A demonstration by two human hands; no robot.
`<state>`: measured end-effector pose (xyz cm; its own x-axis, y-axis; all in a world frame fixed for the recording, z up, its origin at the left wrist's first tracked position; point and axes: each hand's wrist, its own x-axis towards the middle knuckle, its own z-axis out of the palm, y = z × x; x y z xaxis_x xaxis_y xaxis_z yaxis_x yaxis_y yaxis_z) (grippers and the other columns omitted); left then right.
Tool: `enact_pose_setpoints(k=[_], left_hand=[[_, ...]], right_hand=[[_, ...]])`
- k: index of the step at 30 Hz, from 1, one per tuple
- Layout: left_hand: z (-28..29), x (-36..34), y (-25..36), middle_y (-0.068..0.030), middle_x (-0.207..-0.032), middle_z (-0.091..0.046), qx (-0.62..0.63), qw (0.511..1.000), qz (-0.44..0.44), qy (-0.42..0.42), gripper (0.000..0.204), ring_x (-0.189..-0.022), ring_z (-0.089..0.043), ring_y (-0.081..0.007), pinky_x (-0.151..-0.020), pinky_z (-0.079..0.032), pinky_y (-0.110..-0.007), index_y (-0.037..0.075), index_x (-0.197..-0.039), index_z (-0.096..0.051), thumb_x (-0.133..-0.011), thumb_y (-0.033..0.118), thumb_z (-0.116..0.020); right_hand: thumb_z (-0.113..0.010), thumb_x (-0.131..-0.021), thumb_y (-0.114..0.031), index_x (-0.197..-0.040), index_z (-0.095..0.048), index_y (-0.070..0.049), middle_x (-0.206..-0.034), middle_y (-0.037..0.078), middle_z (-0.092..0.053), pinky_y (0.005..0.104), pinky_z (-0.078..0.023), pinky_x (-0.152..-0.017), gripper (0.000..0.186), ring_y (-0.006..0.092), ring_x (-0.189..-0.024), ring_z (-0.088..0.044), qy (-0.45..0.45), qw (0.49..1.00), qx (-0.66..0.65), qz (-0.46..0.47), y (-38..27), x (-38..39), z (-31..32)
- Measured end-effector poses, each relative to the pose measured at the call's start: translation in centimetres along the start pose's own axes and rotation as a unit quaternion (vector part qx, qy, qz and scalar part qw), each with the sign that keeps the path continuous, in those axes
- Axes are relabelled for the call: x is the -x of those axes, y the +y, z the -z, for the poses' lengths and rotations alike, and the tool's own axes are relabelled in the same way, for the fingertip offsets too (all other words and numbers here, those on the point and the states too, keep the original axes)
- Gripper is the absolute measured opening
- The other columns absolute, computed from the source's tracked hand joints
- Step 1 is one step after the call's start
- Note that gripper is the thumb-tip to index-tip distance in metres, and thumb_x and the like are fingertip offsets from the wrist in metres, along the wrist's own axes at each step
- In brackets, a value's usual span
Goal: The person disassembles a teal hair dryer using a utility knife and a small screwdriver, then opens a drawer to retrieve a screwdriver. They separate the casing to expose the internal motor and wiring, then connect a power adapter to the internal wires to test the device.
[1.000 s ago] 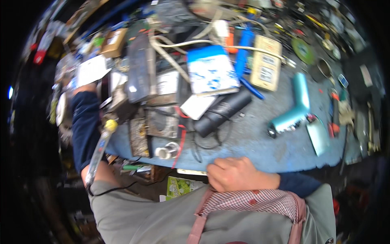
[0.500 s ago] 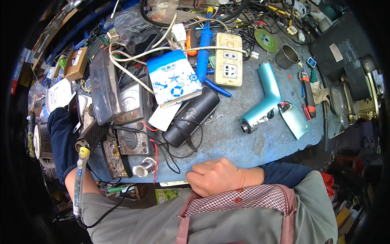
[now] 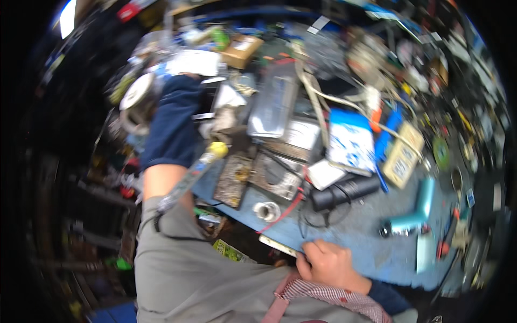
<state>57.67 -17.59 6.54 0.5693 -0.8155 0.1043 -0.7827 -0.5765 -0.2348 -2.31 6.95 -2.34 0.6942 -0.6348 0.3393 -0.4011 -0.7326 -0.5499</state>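
My right hand (image 3: pixel 329 265) is curled closed at the near edge of the workbench, above my apron, and no object shows in its fingers. Close beside its thumb lies a pale flat strip (image 3: pixel 277 245). My left arm (image 3: pixel 171 124), in a navy sleeve, stretches far forward to the left side of the bench. Its hand is almost wholly hidden past the cuff, near white paper (image 3: pixel 194 62) and a dark flat device with white ends (image 3: pixel 208 99); its fingers cannot be made out. Motion blurs the whole view.
An analog meter (image 3: pixel 274 175), a clear plastic case (image 3: pixel 273 102) and a rusty metal piece (image 3: pixel 233 180) crowd the left. Further right lie a blue-and-white packet (image 3: pixel 350 141), a black cylinder (image 3: pixel 344 194), a power strip (image 3: pixel 405 156) and a teal bent appliance (image 3: pixel 417 212) with its cover (image 3: pixel 425 252).
The view has swung left, so the bench appears shifted right and tilted. My left arm still stretches forward toward the papers; my right hand remains curled at the bench edge.
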Motion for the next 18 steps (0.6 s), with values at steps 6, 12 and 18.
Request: enact_pose_setpoints(k=[6,12,18], left_hand=[[0.5,2.9,-0.6,-0.0260,-0.131,-0.077,0.070,0.993,0.090,0.016,0.034,-0.123,-0.074,-0.0427,-0.105,-0.059,-0.048,0.002,-0.120,-0.081,-0.094,0.021,-0.071],[5.3,2.4,0.2,-0.0233,-0.142,-0.073,0.117,0.977,0.160,0.083,0.053,-0.132,-0.072,-0.0393,-0.112,-0.056,-0.047,0.003,-0.145,-0.067,-0.098,0.027,-0.071],[10.5,2.7,-0.9,-0.0371,-0.123,-0.074,0.249,0.900,0.201,0.297,0.062,-0.116,-0.074,-0.0523,-0.106,-0.057,-0.055,-0.005,-0.135,-0.045,-0.091,0.028,-0.074]], right_hand=[[-0.078,-0.086,-0.022,-0.079,-0.063,-0.014,-0.070,0.006,-0.060,0.0427,-0.051,-0.047,0.019,0.0294,-0.053,-0.064,-0.007,1.000,0.010,0.012,-0.4,0.0,0.4],[-0.079,-0.085,-0.022,-0.084,-0.066,-0.013,-0.072,0.007,-0.063,0.0443,-0.051,-0.048,0.016,0.0311,-0.055,-0.066,-0.013,1.000,0.015,0.009,-0.2,0.1,0.5],[-0.080,-0.085,-0.021,-0.096,-0.072,-0.010,-0.078,0.010,-0.068,0.0470,-0.053,-0.052,0.017,0.0347,-0.060,-0.069,-0.034,0.999,0.000,-0.002,-0.2,0.3,0.6]])
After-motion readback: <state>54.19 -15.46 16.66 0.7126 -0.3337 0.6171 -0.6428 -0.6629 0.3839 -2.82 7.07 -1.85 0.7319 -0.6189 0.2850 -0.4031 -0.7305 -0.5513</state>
